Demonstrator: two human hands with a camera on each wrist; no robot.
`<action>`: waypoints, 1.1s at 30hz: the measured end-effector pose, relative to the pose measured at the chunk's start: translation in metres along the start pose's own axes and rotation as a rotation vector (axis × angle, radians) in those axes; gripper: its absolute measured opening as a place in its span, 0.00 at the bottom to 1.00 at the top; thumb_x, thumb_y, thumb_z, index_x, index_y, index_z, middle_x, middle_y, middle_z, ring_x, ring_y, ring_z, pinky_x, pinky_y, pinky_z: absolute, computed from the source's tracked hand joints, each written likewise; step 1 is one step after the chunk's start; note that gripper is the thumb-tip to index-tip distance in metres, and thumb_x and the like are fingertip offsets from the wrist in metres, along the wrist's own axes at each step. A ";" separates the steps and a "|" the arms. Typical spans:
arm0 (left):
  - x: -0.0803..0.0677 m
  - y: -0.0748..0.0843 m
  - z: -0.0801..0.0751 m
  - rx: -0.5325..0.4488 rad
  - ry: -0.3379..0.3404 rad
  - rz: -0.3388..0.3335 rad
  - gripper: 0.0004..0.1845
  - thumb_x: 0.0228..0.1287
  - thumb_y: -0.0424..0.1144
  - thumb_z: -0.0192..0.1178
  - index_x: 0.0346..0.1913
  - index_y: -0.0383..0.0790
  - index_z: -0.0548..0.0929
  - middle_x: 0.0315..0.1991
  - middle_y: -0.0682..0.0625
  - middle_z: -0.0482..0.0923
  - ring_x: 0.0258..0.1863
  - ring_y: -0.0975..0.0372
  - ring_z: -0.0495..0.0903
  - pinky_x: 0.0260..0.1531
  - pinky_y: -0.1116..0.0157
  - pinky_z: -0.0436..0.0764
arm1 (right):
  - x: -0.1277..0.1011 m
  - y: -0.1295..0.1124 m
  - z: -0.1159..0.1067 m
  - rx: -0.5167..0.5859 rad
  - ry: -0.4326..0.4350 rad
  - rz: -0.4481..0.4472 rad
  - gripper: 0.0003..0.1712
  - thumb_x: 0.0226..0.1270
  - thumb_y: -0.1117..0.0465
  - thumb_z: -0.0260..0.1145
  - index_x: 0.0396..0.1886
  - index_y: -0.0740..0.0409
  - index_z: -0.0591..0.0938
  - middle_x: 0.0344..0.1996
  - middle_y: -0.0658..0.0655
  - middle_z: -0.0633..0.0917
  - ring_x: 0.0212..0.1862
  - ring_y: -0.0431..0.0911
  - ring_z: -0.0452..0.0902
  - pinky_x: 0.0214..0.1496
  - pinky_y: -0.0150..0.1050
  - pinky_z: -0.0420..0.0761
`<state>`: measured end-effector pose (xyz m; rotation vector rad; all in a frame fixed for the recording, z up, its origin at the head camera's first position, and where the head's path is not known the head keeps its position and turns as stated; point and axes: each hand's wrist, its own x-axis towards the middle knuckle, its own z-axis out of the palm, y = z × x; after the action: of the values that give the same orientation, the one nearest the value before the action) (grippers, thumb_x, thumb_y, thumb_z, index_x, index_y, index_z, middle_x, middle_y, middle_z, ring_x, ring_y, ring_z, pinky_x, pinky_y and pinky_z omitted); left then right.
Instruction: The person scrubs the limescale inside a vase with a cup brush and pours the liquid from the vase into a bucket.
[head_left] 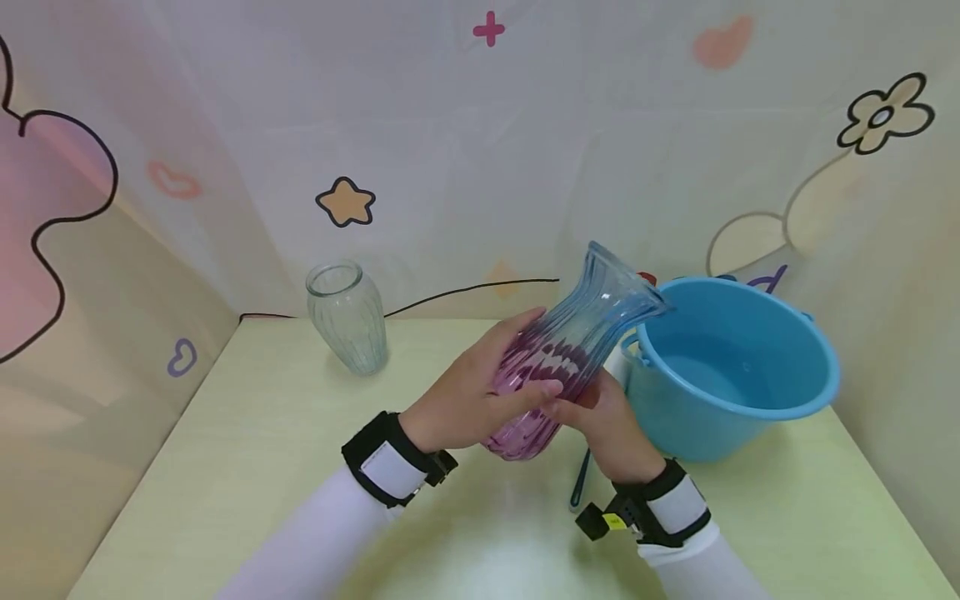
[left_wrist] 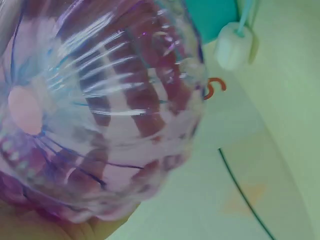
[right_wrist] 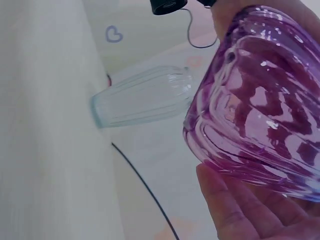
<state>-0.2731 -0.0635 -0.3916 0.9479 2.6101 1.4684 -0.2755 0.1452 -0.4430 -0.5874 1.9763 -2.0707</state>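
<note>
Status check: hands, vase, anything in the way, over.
Left hand and right hand both grip the vase, tilted, mouth over the bucket. Clear vase stands apart, left. Nothing blocking.

I see a ribbed glass vase (head_left: 564, 354), purple at the base fading to clear blue at the neck. Second vase (head_left: 347, 317) is clear, faint green tint, vertical ribs. Bucket (head_left: 738, 367) solid light blue. Table (head_left: 247, 433) pale yellow-green. Backdrop (head_left: 480, 125) white with star, heart and flower prints.
</note>
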 end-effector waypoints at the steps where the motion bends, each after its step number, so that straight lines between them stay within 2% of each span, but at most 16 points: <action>1: 0.001 0.002 -0.002 0.011 0.004 0.005 0.43 0.73 0.52 0.63 0.83 0.57 0.52 0.74 0.51 0.65 0.68 0.57 0.74 0.63 0.53 0.81 | 0.000 -0.002 0.000 0.024 0.018 -0.006 0.51 0.73 0.55 0.67 0.84 0.48 0.47 0.79 0.58 0.61 0.75 0.59 0.65 0.72 0.55 0.74; 6: 0.005 0.012 -0.010 0.071 0.003 0.014 0.40 0.73 0.53 0.62 0.82 0.59 0.56 0.72 0.53 0.69 0.65 0.59 0.75 0.59 0.56 0.82 | 0.002 -0.010 0.000 0.125 0.052 -0.066 0.48 0.74 0.52 0.66 0.83 0.42 0.48 0.77 0.53 0.64 0.71 0.53 0.70 0.65 0.46 0.81; 9: 0.009 0.020 -0.014 0.115 -0.002 0.007 0.40 0.73 0.54 0.62 0.82 0.58 0.57 0.72 0.52 0.70 0.64 0.59 0.76 0.57 0.57 0.84 | 0.003 -0.012 0.002 0.200 0.034 -0.120 0.44 0.74 0.53 0.65 0.80 0.45 0.52 0.72 0.55 0.68 0.67 0.48 0.75 0.63 0.41 0.83; 12: 0.014 0.028 -0.018 0.163 0.002 0.010 0.39 0.73 0.54 0.62 0.81 0.54 0.61 0.71 0.51 0.73 0.63 0.59 0.78 0.55 0.58 0.85 | 0.005 -0.012 0.004 0.285 0.020 -0.164 0.39 0.74 0.55 0.65 0.77 0.48 0.55 0.66 0.54 0.72 0.62 0.44 0.79 0.62 0.39 0.84; 15: 0.020 0.037 -0.020 0.217 0.016 0.027 0.36 0.73 0.54 0.62 0.79 0.51 0.65 0.69 0.50 0.76 0.60 0.59 0.81 0.53 0.59 0.86 | 0.006 -0.011 0.007 0.366 0.022 -0.204 0.37 0.74 0.55 0.63 0.75 0.47 0.55 0.64 0.52 0.73 0.60 0.44 0.80 0.61 0.40 0.84; 20: 0.032 0.049 -0.018 0.311 0.074 0.095 0.31 0.72 0.53 0.61 0.75 0.49 0.73 0.64 0.51 0.82 0.57 0.60 0.84 0.49 0.61 0.87 | 0.013 -0.010 0.007 0.480 0.042 -0.267 0.37 0.73 0.48 0.65 0.74 0.40 0.57 0.64 0.50 0.72 0.62 0.44 0.75 0.61 0.41 0.84; 25: 0.040 0.058 -0.014 0.364 0.130 0.166 0.28 0.69 0.50 0.64 0.70 0.49 0.79 0.65 0.51 0.82 0.61 0.59 0.83 0.53 0.62 0.86 | 0.020 -0.009 0.004 0.575 0.011 -0.332 0.37 0.72 0.42 0.63 0.74 0.38 0.57 0.66 0.49 0.69 0.67 0.46 0.68 0.64 0.42 0.81; 33: 0.042 0.066 -0.016 0.376 0.104 0.203 0.27 0.68 0.49 0.66 0.69 0.51 0.81 0.72 0.49 0.75 0.68 0.54 0.78 0.56 0.60 0.86 | 0.029 -0.012 0.004 0.806 -0.019 -0.408 0.41 0.70 0.46 0.66 0.75 0.42 0.55 0.69 0.50 0.67 0.69 0.48 0.66 0.66 0.43 0.81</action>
<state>-0.2792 -0.0294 -0.3199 1.2294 3.0123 1.1006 -0.2985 0.1303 -0.4276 -0.8448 0.8865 -2.7979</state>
